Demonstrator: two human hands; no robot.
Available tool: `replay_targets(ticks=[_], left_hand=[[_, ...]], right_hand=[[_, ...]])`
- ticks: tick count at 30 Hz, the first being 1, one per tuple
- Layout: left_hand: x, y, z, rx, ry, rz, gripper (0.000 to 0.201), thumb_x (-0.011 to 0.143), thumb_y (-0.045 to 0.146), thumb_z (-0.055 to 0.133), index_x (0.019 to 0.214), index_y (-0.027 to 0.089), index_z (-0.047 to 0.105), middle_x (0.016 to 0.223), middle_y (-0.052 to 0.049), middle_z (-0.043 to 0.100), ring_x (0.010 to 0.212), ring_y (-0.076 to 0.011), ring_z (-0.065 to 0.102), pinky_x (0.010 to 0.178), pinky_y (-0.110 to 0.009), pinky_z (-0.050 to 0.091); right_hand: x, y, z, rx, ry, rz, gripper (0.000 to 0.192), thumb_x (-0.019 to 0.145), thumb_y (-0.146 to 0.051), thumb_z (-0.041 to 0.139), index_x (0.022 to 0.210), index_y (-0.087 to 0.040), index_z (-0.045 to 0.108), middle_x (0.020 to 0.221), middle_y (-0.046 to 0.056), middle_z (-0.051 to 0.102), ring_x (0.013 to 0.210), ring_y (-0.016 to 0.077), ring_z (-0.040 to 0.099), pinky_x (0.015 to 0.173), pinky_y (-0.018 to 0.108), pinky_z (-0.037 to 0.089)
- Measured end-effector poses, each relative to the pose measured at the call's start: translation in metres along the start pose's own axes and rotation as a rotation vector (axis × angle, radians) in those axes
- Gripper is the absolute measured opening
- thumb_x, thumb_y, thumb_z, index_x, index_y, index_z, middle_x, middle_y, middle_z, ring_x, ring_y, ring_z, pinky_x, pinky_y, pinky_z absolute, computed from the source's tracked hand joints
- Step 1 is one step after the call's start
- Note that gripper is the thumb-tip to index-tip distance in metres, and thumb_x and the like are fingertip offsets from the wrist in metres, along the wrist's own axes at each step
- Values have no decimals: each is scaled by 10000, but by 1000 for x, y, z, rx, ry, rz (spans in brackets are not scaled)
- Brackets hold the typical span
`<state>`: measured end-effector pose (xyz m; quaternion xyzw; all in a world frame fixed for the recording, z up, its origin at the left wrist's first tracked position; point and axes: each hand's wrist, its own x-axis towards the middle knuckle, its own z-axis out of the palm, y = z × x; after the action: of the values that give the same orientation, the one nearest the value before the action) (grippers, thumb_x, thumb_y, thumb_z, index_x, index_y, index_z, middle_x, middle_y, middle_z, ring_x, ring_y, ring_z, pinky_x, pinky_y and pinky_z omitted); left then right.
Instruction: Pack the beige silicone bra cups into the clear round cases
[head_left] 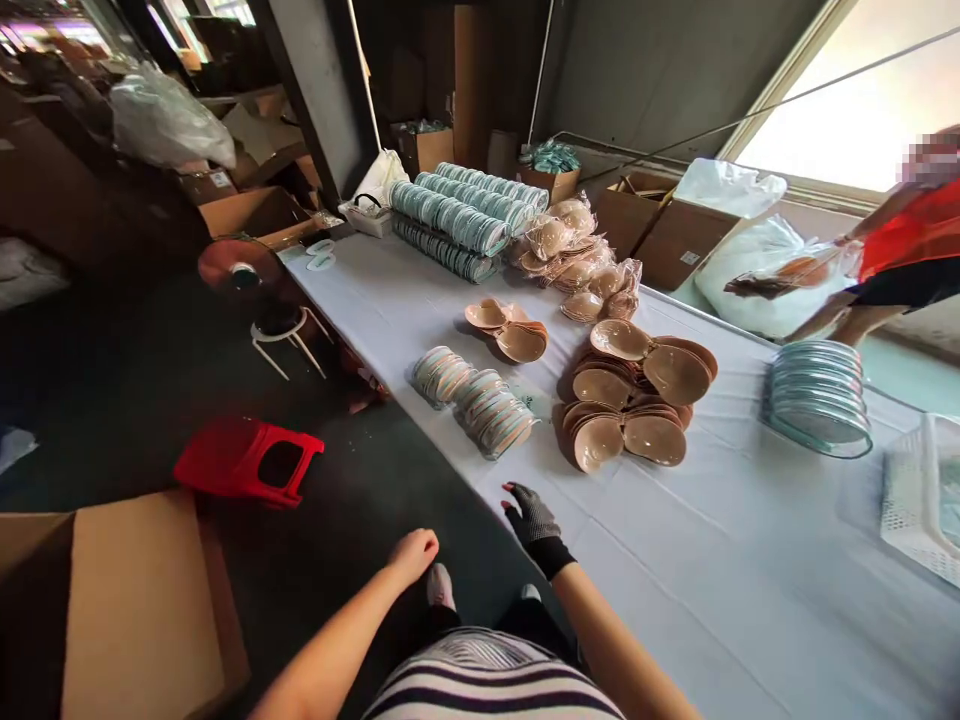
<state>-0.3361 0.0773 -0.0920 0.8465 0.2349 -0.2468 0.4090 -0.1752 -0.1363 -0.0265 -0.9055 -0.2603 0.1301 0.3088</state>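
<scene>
My left hand [415, 556] is bare and hangs beside the table, over the floor, fingers curled in and nothing visible in them. My right hand [534, 518], in a grey fingerless glove, reaches over the table's near edge with fingers apart, holding nothing. Just beyond it lie two rows of round, clear-covered packs [493, 412] with pale rims. To their right are stacks of tan, glossy bra cups [626, 440], joined in pairs. A smaller stack of tan bra cups [517, 338] sits behind the packs.
Teal-rimmed round packs [450, 215] and bagged tan cups [574, 255] fill the table's far end. Another packed row [817, 395] and a white basket [911, 490] stand right. A red stool [232, 460], cardboard box [142, 600] and fan [241, 275] are left. Another person [907, 230] stands at right.
</scene>
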Motion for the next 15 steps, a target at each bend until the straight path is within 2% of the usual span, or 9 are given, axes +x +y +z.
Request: replay_targets(ticks=[2, 3, 5, 7, 9, 11, 12, 13, 15], left_hand=[[22, -1, -53, 44, 108, 100, 230, 881, 169, 485, 981, 233, 683, 1185, -65, 644, 1203, -229, 544, 1055, -366, 372], [38, 9, -81, 72, 162, 176, 261, 879, 159, 492, 1043, 239, 680, 1250, -65, 624, 1267, -222, 501, 1097, -360, 344], [79, 50, -135, 175, 302, 404, 317, 855, 135, 530, 1112, 241, 681, 1318, -71, 606, 1361, -233, 425, 1155, -381, 301], [120, 111, -176, 319, 369, 662, 408, 832, 121, 564, 1200, 266, 661, 1407, -59, 563, 1432, -243, 347, 1197, -424, 250], [146, 167, -195, 478, 330, 924, 540, 811, 139, 610, 1328, 293, 590, 1514, -35, 468, 1484, -248, 264, 1231, -461, 177], [159, 189, -199, 644, 241, 1112, 693, 785, 183, 661, 1442, 305, 478, 1585, -24, 366, 1511, -270, 204, 1243, -506, 126], [165, 186, -200, 722, 214, 1147, 756, 774, 209, 678, 1480, 310, 425, 1599, -25, 340, 1514, -294, 191, 1237, -541, 123], [172, 175, -203, 805, 212, 1121, 814, 740, 203, 705, 1489, 321, 408, 1597, -30, 343, 1509, -324, 196, 1226, -578, 134], [190, 152, -217, 972, 178, 1034, 903, 646, 207, 788, 1466, 348, 439, 1573, -47, 388, 1479, -384, 250, 1195, -638, 173]], right_hand=[[32, -13, 1, 15, 203, 3, 440, 859, -371, 498, 1237, -179, 617, 1336, 166, 602, 1271, 297, 546, 1088, 483, 415], [47, -17, 0, 30, 315, 29, 475, 856, -400, 501, 1263, -169, 587, 1366, 175, 571, 1301, 305, 514, 1104, 501, 394], [73, -19, -8, 74, 544, 112, 564, 858, -473, 486, 1317, -147, 515, 1399, 195, 521, 1337, 318, 467, 1120, 528, 366], [84, -11, -20, 110, 757, 212, 644, 848, -544, 478, 1345, -136, 463, 1391, 208, 509, 1336, 335, 457, 1125, 542, 351], [79, 3, -25, 132, 922, 325, 695, 811, -587, 508, 1356, -161, 446, 1393, 213, 503, 1338, 356, 453, 1134, 535, 341], [69, 15, -14, 180, 1016, 446, 724, 755, -595, 559, 1356, -204, 458, 1416, 207, 496, 1356, 373, 443, 1143, 508, 341], [67, 18, -2, 230, 1076, 514, 781, 691, -604, 585, 1344, -190, 476, 1394, 199, 519, 1343, 401, 460, 1138, 530, 345], [70, 17, 13, 284, 1062, 553, 783, 668, -590, 588, 1341, -202, 496, 1386, 172, 540, 1336, 399, 476, 1130, 526, 361], [87, 3, 41, 380, 913, 587, 679, 610, -472, 610, 1263, -286, 597, 1315, 94, 624, 1279, 368, 549, 1061, 484, 441]])
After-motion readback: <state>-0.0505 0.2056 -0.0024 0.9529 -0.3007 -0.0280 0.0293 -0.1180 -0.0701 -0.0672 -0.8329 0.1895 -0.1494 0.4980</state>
